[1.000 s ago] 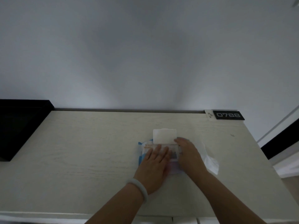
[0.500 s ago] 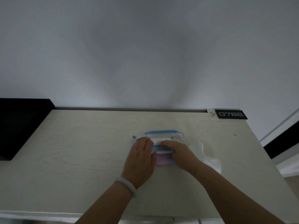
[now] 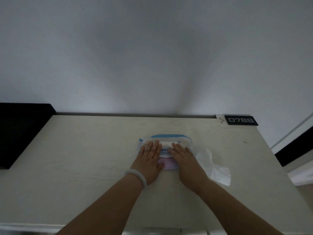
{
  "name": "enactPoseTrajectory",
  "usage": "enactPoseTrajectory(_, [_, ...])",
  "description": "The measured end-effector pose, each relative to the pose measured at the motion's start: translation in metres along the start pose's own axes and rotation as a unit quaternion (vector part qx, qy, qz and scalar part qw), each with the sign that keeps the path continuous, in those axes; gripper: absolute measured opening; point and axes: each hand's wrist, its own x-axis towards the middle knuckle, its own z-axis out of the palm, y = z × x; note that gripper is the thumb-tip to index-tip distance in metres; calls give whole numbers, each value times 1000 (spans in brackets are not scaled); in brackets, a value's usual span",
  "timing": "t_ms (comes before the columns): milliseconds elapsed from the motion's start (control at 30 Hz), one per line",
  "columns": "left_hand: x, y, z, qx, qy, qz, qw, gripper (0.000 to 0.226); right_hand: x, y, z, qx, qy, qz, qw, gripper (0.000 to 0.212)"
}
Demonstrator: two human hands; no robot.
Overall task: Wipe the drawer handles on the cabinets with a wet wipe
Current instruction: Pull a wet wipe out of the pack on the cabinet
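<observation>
Here, pale wooden cabinet top [image 3: 84,158] meets grey wall [image 3: 152,56].

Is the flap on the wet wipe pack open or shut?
Shut: the flap lies flat on the wet wipe pack, with both hands pressing on it.

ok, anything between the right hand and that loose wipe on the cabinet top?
Nothing visible. The loose wipe lies flat on the cabinet top, right beside the right hand, which presses flat on the wipe pack alongside the left hand. The drawer handles are out of view.
</observation>
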Motion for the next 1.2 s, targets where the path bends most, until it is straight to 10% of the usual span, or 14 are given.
enactPoseTrajectory(100, [9,0,3,1,-19,-8,1000,68,-15,17,-8,5,136,130,982,45])
enactPoseTrajectory(267, [30,0,4,7,-1,-9,1000,73,-34,45,-16,63,58,332,939,57])
enactPoseTrajectory(400, [58,-5,-14,27,-48,-43,998,94,-29,61,-16,146,48,344,926,47])
enactPoseTrajectory(567, [65,32,-35,-148,35,-89,984,63,-22,59,-36,298,85,346,886,7])
enactPoseTrajectory(667, [44,68,-45,-462,-4,-86,883,42,-24,44,-50,366,108,318,868,11])
enactPoseTrajectory(867, [18,98,-45,-694,-42,-182,695,20,-31,31,-68,457,97,287,837,19])
enactPoseTrajectory(1200, [-20,116,-41,-857,3,-187,481,25,-73,41,-56,611,47,244,752,19])
